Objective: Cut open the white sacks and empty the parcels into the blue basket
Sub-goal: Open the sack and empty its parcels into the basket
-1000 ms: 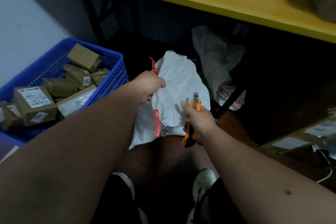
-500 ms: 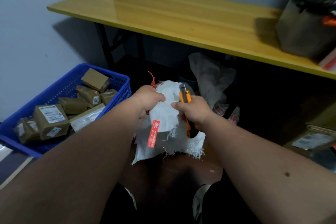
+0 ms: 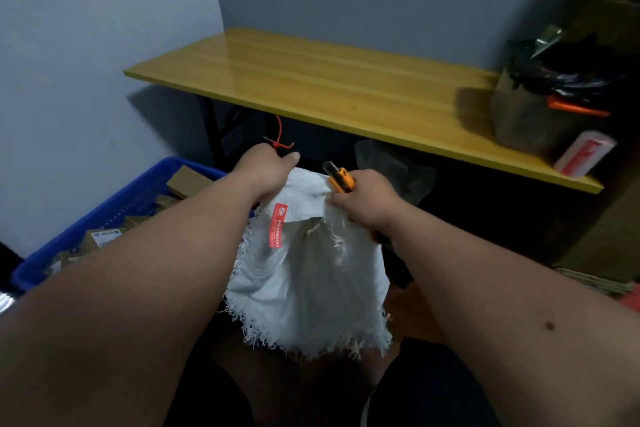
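A white woven sack (image 3: 311,274) hangs in front of me, its frayed cut edge at the bottom and a red label on its front. My left hand (image 3: 265,168) grips its top left corner beside a red zip tie (image 3: 278,140). My right hand (image 3: 363,199) pinches the sack's top right corner while also holding an orange utility knife (image 3: 341,178), whose tip points up and left. The blue basket (image 3: 114,198) stands at the left with several brown parcels (image 3: 188,180) inside, partly hidden by my left forearm.
A yellow wooden table (image 3: 346,94) runs along the wall ahead. On its right end stand a brown box with black items (image 3: 540,104) and a white and red packet (image 3: 585,152). Another pale sack (image 3: 394,166) lies under the table. Cardboard boxes are stacked at right.
Both hands have lifted the sack higher and spread it, so its frayed open end hangs down. The view has tilted up, showing more of the table and wall.
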